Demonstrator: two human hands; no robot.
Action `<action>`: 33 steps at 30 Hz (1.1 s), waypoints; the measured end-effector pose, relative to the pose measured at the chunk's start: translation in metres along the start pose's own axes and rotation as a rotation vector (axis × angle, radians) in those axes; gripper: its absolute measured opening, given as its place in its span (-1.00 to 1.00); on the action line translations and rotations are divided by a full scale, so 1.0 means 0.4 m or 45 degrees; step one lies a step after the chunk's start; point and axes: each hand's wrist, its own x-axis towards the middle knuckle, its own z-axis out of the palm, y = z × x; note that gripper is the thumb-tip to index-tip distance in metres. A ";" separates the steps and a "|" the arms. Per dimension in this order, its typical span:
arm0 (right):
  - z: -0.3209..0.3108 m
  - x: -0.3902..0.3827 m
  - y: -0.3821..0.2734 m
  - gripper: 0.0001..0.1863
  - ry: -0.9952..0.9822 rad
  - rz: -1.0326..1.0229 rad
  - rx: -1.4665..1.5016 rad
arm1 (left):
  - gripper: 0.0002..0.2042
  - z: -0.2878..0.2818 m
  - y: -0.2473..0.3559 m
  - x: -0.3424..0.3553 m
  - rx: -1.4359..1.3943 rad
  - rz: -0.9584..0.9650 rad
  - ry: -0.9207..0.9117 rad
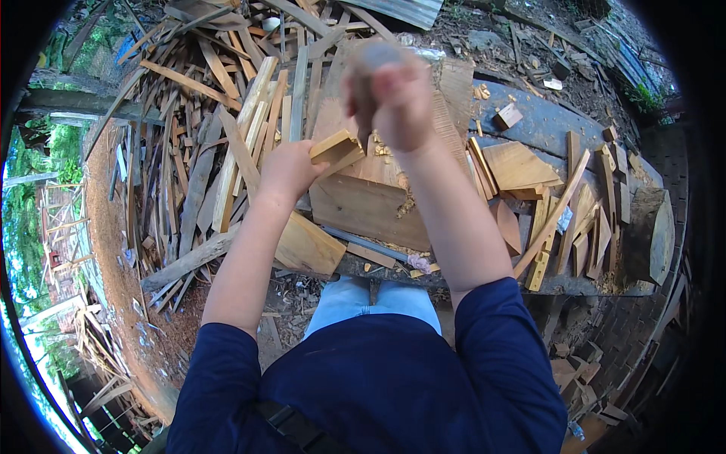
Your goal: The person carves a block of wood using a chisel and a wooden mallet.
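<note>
Two hands are at work over a rough outdoor bench [529, 121] of dark planks, seen from the head camera looking straight down past dark blue sleeves and light blue trousers. The left hand [286, 171] is closed on the near end of a small pale wooden block [335, 150], fingers wrapped about it, holding it tilted so that its far end rests on a broad flat board [363, 204] lying on the bench. The right hand [401, 102] is raised above the block, nearer the camera and somewhat blurred, clenched round the handle of a dark tool [368, 68] whose rounded top shows above the fist; what kind of tool it is cannot be told from this blur. Below the fist, just beside the far end of the block, small light wood chips [383, 150] lie scattered on the board. A thick wedge-shaped offcut [308, 246] rests against the near edge of the board, under the left forearm. To the right on the bench lie a flat angled piece of pale wood [518, 165], a little cube-like block [507, 116] well apart from the hands, and a cluster of short sticks and slats [578, 219]. Left of and behind the bench a large heap of long splintered strips and scrap laths [212, 113] spreads over reddish sawdust ground [113, 250]. A round log stump [650, 234] stands at the far right.
</note>
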 end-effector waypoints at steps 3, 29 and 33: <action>-0.029 0.056 -0.097 -0.43 0.121 -0.412 0.215 | -0.71 -0.005 0.000 -0.004 0.023 0.036 0.056; -0.017 0.065 -0.121 -0.19 0.103 -0.141 -0.012 | -0.71 0.005 -0.003 -0.007 0.005 0.022 0.039; -0.021 0.046 -0.097 -0.18 0.167 -0.056 -0.031 | -0.71 0.000 -0.005 -0.004 0.011 0.088 0.074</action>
